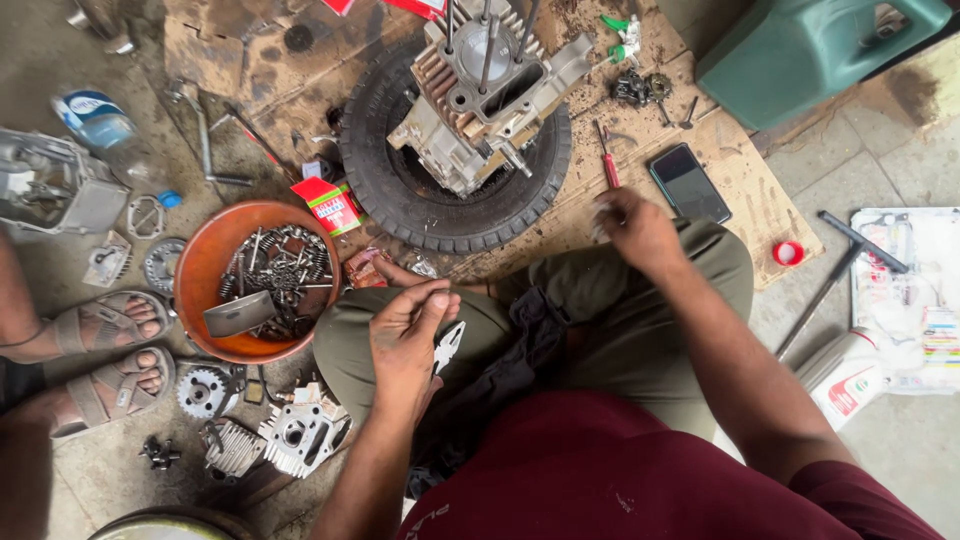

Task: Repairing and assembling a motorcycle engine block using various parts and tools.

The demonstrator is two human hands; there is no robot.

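I am watching my left hand [408,335] curling its fingers [432,300] around a small white metal part [449,345] — it is sticking out just right of the fingers, resting over my left knee. My right hand [638,228] is hovering above the right knee, fingertips pinching something small and blurred — I cannot tell what — near the red-handled screwdriver [607,160] and the phone [689,182].

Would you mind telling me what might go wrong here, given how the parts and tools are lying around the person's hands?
1. The engine block merely rests on the tyre; a nudge might tip it.
2. The phone lies close to the right hand and the red screwdriver; it may get scratched or soiled.
3. The left hand holds a small flat metal part over the knee; it might drop among the loose parts.
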